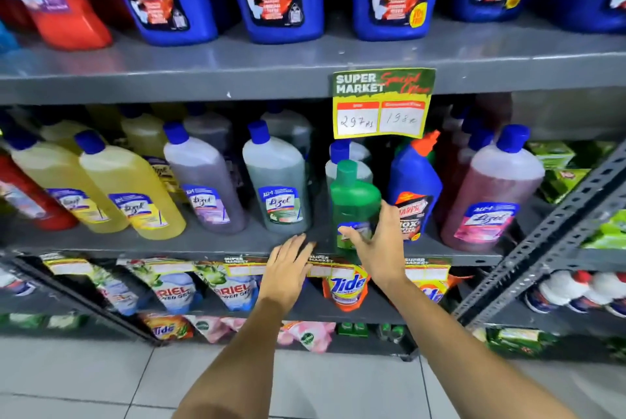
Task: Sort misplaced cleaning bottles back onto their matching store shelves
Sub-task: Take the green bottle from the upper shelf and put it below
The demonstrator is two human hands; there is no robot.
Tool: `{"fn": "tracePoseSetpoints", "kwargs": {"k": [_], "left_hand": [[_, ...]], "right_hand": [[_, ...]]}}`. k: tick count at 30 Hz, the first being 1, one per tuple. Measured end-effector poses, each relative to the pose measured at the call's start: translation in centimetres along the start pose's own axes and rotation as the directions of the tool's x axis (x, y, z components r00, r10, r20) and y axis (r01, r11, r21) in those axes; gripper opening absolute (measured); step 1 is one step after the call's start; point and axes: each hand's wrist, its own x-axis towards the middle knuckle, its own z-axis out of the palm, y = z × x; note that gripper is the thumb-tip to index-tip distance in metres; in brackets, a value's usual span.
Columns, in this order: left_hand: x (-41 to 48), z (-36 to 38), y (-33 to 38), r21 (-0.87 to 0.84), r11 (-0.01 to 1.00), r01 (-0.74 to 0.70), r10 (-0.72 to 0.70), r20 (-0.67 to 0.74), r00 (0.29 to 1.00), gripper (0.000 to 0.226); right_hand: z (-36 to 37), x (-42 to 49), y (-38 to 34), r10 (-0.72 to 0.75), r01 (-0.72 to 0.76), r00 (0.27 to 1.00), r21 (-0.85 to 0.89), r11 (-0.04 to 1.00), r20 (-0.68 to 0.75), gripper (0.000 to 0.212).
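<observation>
Reaching to the middle shelf (142, 244), I am wrapping my right hand (379, 244) around the green bottle (354, 198) standing beside the blue Harpic bottle (411, 181). My left hand (288, 269) is resting flat on the shelf edge, fingers (301, 244) spread and released.

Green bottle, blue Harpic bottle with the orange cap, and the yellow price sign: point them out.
green bottle (354, 197), head view, on its shoulder below the cap
blue Harpic bottle (414, 178), head view, on its blue upper body
yellow price sign (381, 103), head view, near its middle
</observation>
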Motion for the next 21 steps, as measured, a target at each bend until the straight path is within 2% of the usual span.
{"fn": "tracePoseSetpoints", "kwargs": {"k": [7, 11, 16, 19, 21], "left_hand": [[0.1, 0.1, 0.5, -0.045, 0.998, 0.05, -0.054, -0.092, 0.994, 0.042], [0.3, 0.5, 0.6, -0.036, 0.999, 0.029, -0.035, -0.174, 0.984, 0.035], [0.3, 1.0, 0.8, -0.054, 0.998, 0.028, -0.04, -0.233, 0.972, 0.038], [0.3, 0.9, 1.0, -0.046, 0.999, 0.002, -0.014, -0.255, 0.967, 0.042], [-0.1, 0.2, 1.3, -0.096, 0.995, 0.003, -0.031, -0.292, 0.956, 0.044]], "right_hand": [[1.4, -2.0, 2.3, 0.077, -0.079, 0.997, -0.078, 0.994, -0.027, 0.072], [2.0, -1.8, 2.6, 0.102, -0.106, 0.993, -0.074, 0.992, -0.059, 0.069], [1.9, -2.8, 3.5, 0.115, -0.118, 0.992, -0.051, 0.992, -0.054, 0.078], [0.5, -4.3, 3.5, 0.146, -0.139, 0.958, 0.048, 0.989, -0.246, 0.069], [-1.3, -4.0, 3.4, 0.077, -0.059, 0.893, 0.054, 0.997, -0.444, 0.051]]}}
